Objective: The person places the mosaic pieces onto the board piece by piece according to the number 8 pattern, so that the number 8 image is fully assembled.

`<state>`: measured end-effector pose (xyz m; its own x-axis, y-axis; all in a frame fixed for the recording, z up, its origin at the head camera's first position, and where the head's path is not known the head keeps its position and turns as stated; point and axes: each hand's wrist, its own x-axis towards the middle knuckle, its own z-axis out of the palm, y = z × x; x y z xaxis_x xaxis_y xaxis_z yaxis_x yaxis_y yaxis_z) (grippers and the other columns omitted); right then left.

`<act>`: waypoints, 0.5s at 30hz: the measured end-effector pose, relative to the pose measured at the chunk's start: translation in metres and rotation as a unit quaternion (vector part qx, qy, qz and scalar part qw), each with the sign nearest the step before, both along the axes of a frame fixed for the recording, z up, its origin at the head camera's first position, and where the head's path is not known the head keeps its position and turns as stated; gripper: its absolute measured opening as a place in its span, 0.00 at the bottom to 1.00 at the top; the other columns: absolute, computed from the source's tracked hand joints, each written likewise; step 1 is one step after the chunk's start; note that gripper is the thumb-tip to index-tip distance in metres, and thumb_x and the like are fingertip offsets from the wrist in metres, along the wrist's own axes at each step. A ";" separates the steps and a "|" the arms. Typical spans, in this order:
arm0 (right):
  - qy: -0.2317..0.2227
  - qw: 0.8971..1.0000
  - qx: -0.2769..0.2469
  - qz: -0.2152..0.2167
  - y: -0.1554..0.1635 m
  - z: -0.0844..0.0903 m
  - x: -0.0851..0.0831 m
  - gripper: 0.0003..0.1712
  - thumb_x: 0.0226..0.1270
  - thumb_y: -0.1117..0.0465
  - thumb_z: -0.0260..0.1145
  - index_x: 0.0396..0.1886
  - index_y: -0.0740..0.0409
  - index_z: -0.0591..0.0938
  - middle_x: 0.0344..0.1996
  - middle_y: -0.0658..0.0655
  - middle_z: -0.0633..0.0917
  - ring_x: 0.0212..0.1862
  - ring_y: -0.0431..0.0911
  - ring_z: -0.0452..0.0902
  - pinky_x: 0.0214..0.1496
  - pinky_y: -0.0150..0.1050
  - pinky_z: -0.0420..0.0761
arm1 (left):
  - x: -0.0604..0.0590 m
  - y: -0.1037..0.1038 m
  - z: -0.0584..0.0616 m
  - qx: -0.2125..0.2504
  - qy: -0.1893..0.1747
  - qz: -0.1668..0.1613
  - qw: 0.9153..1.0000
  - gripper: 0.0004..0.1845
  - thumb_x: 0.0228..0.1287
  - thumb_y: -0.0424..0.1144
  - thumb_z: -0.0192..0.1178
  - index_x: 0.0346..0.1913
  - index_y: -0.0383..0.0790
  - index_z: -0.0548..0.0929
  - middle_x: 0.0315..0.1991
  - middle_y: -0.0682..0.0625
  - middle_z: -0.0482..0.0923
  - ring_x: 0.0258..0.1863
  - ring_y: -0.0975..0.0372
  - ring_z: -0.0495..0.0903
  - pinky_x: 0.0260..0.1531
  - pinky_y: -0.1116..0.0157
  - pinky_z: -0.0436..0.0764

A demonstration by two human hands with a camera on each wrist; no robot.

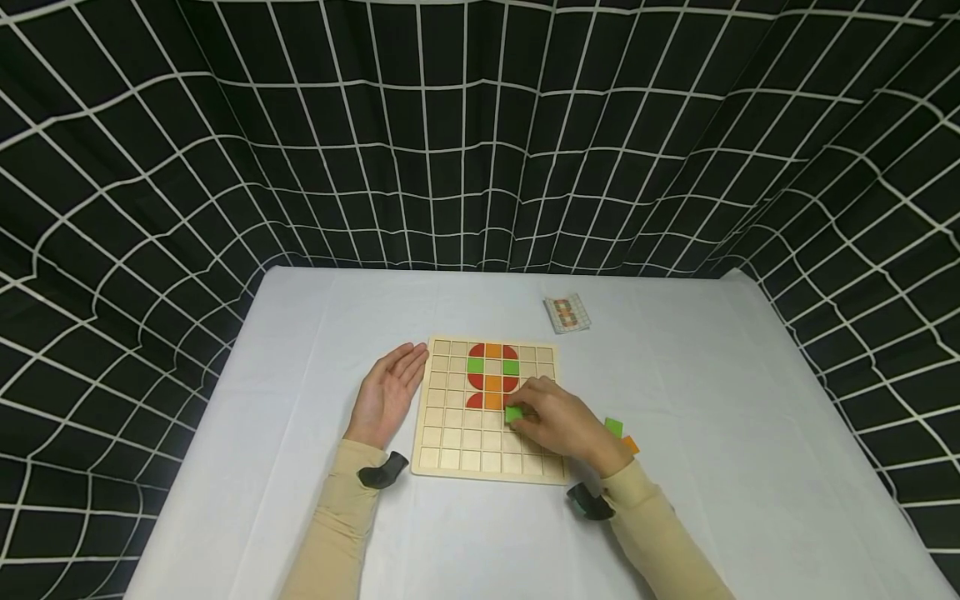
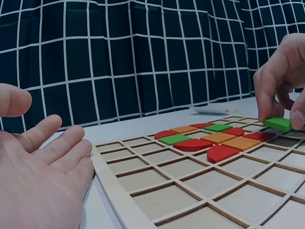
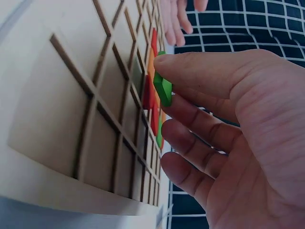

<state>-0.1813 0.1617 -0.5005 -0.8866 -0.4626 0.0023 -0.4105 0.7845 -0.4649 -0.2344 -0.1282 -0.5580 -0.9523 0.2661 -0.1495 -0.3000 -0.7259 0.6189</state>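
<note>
Cards (image 1: 567, 313) lie beyond the board (image 1: 450, 437); a loose green tile (image 1: 613, 427) and orange tile (image 1: 631, 445), seen only by the head camera, lie by the right hand (image 1: 558, 418), which hides some squares. The left wrist view shows its held tile (image 2: 277, 124) above the board, pinched by thumb and fingertips. The empty left hand (image 1: 384, 402) extends its fingers.

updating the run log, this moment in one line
right hand: fingers pinch green tile over grid board | left hand: empty, beside grid board | right of grid board: loose green tile, loose orange tile

The board (image 1: 452, 437) looks smooth wood; the held tile (image 2: 278, 124), smooth; the curtain (image 1: 442, 112), matt cloth.
</note>
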 end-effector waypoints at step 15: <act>0.001 1.000 0.005 -0.005 -0.004 -0.009 0.002 0.14 0.62 0.59 0.75 0.48 0.55 0.88 0.46 0.49 0.84 0.46 0.41 0.74 0.46 0.38 0.84 | 0.001 0.000 0.001 -0.001 0.001 0.000 1.000 0.28 0.85 0.44 0.34 0.76 0.29 0.49 0.80 0.37 0.51 0.81 0.52 0.54 0.83 0.63 0.55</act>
<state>-0.1791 0.1578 -0.5099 -0.8910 -0.4540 -0.0005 -0.4039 0.7932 -0.4557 -0.2335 -0.1283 -0.5567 -0.9526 0.2659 -0.1479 -0.2987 -0.7240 0.6218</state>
